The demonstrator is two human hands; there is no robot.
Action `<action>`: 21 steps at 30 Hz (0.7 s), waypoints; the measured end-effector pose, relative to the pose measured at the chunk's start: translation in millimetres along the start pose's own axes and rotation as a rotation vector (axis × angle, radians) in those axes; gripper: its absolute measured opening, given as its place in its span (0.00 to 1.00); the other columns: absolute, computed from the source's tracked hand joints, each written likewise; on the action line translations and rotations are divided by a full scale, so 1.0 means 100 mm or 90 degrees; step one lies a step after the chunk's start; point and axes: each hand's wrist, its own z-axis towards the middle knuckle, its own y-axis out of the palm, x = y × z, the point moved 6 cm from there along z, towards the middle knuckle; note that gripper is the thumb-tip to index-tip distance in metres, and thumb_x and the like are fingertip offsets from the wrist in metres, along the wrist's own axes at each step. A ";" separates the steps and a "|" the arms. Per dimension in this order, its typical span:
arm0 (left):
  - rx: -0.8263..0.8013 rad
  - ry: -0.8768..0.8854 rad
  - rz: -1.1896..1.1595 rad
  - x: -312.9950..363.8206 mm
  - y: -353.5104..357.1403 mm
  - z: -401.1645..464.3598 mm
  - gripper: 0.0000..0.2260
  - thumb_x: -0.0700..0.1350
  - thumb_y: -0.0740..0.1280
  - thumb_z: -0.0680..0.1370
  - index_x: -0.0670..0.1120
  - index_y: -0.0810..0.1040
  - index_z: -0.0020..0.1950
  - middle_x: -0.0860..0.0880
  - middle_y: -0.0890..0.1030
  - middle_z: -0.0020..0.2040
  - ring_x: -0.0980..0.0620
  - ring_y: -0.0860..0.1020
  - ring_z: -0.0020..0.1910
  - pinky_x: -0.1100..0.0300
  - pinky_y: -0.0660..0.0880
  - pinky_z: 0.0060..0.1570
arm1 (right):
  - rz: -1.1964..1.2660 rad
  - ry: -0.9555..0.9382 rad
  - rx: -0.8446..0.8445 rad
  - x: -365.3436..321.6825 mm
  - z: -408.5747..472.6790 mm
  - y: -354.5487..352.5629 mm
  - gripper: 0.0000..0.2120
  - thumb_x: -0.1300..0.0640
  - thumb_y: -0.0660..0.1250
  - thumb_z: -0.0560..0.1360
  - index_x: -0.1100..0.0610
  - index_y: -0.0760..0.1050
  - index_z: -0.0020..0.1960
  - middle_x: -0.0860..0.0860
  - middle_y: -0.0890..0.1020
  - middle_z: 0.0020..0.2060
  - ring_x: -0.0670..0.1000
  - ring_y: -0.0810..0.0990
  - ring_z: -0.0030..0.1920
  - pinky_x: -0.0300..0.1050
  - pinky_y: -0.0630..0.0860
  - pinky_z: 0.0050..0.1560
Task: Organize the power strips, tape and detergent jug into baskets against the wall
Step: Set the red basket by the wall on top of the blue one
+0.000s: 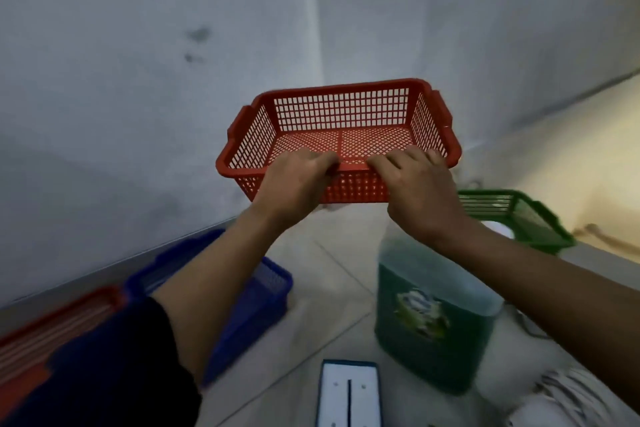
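An empty red mesh basket (341, 114) hangs in the air before the grey wall, tilted toward me. My left hand (294, 184) and my right hand (420, 194) both grip its near rim, fingers hooked over the edge. Below on the floor stands a green detergent jug (433, 319) with a label. A white power strip (348, 395) with a dark edge lies at the bottom middle. At the bottom right lie coiled white cables (568, 392), blurred. No tape is visible.
A blue basket (256, 291) and another red basket (55, 326) sit along the left wall. A green basket (519, 215) sits by the right wall, something white inside it. The floor is pale tile (325, 274).
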 end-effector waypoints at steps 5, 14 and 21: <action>-0.089 -0.092 0.057 -0.86 -0.01 -0.73 0.12 0.47 0.62 0.78 0.43 0.74 0.58 0.42 0.81 0.52 0.45 0.79 0.49 0.52 0.77 0.50 | 0.076 -0.119 -0.083 -0.97 0.26 0.41 0.20 0.51 0.64 0.76 0.57 0.70 0.66 0.57 0.78 0.61 0.59 0.74 0.62 0.54 0.67 0.62; -0.150 -0.308 0.218 -1.95 0.20 -1.76 0.11 0.47 0.60 0.79 0.47 0.74 0.59 0.47 0.78 0.59 0.43 0.72 0.59 0.49 0.66 0.52 | 0.181 -0.176 -0.164 -2.26 0.28 1.00 0.09 0.54 0.67 0.75 0.58 0.73 0.51 0.55 0.82 0.46 0.56 0.83 0.43 0.48 0.78 0.41; -0.451 -0.572 0.136 -2.32 0.62 -2.64 0.17 0.47 0.64 0.76 0.48 0.68 0.64 0.42 0.65 0.67 0.38 0.65 0.67 0.42 0.70 0.60 | 0.158 -0.289 -0.309 -2.64 -0.35 1.58 0.13 0.45 0.61 0.75 0.53 0.72 0.52 0.53 0.81 0.49 0.55 0.79 0.50 0.55 0.63 0.62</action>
